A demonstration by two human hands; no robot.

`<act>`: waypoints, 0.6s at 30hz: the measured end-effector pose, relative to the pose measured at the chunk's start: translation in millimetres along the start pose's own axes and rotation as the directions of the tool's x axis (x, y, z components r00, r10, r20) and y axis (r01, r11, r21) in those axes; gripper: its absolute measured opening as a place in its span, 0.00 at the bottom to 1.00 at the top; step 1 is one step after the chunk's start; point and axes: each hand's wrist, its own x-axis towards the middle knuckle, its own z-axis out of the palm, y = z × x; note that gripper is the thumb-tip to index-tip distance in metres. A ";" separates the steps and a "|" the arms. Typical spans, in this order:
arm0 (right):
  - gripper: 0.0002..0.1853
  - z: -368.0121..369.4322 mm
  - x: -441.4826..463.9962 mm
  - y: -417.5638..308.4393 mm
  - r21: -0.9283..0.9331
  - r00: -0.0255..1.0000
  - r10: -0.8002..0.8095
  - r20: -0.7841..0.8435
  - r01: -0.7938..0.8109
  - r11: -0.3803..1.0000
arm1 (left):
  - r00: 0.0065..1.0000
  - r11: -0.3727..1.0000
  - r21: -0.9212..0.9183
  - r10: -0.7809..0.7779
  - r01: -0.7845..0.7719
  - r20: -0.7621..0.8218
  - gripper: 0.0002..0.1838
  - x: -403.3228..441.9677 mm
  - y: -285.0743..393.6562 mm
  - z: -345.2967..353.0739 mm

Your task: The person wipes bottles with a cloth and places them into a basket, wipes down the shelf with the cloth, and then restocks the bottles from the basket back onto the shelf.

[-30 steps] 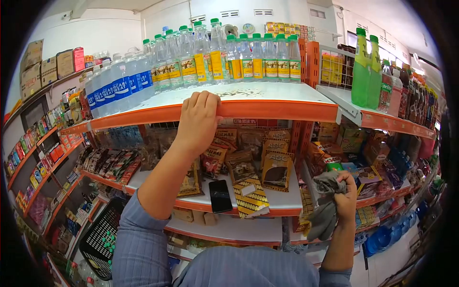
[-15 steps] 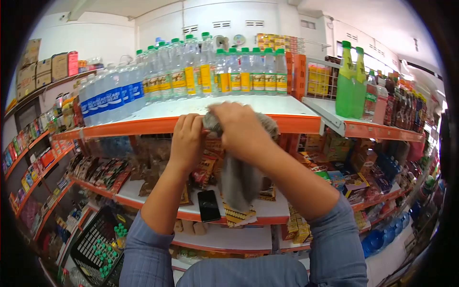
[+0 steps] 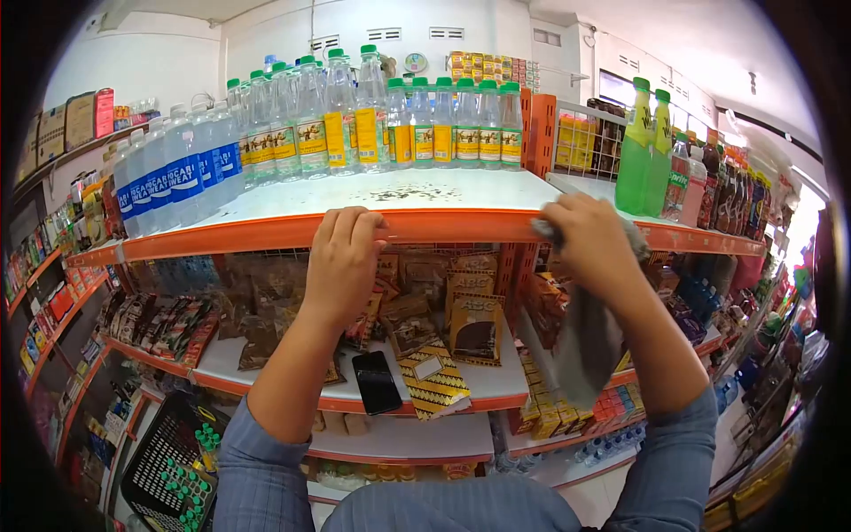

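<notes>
My right hand (image 3: pixel 592 244) is closed round a grey cloth (image 3: pixel 587 341) at the right end of the shelf's orange front edge (image 3: pixel 443 223). Most of the cloth hangs down below the hand, blurred by motion. My left hand (image 3: pixel 344 262) has its fingers curled over the same edge further left, with the thumb to the right. On the white top shelf (image 3: pixel 328 197), dark crumbs or flecks (image 3: pixel 412 192) lie scattered behind the edge. Behind them stand clear bottles with green caps (image 3: pixel 368 115) and, to the left, blue-labelled bottles (image 3: pixel 168 177).
Below, a black phone (image 3: pixel 377 383) and a yellow-black patterned notebook or packet (image 3: pixel 433 377) lie near brown packets (image 3: pixel 474 328). Green soda bottles (image 3: pixel 636 160) stand on the right-hand shelf. A black basket (image 3: pixel 146 470) with green-capped bottles is at lower left.
My right hand has swung right along the shelf edge with the cloth, away from my left hand. Flecks on the shelf top now show. My left hand stays at the edge.
</notes>
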 end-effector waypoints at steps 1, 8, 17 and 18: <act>0.08 -7.0 -6.4 8.1 -0.068 0.997 0.055 0.046 -0.051 0.996 | 1.000 1.000 -0.009 0.004 -0.004 -0.003 0.13 0.4 -0.3 -0.3; 0.07 -7.0 15.9 -15.5 -0.121 0.987 0.084 0.136 -0.068 0.990 | 0.998 0.997 0.031 0.065 -0.064 -0.017 0.14 2.4 -1.3 -4.8; 0.06 41.3 97.7 -136.2 0.038 0.991 -0.109 0.082 0.106 0.994 | 0.995 1.000 0.003 0.006 -0.006 -0.099 0.28 -23.9 -13.2 -25.7; 0.06 48.4 106.7 -147.7 0.061 0.988 -0.148 0.049 0.145 0.988 | 0.991 0.999 0.025 -0.026 0.029 -0.131 0.31 -33.3 -11.6 -37.6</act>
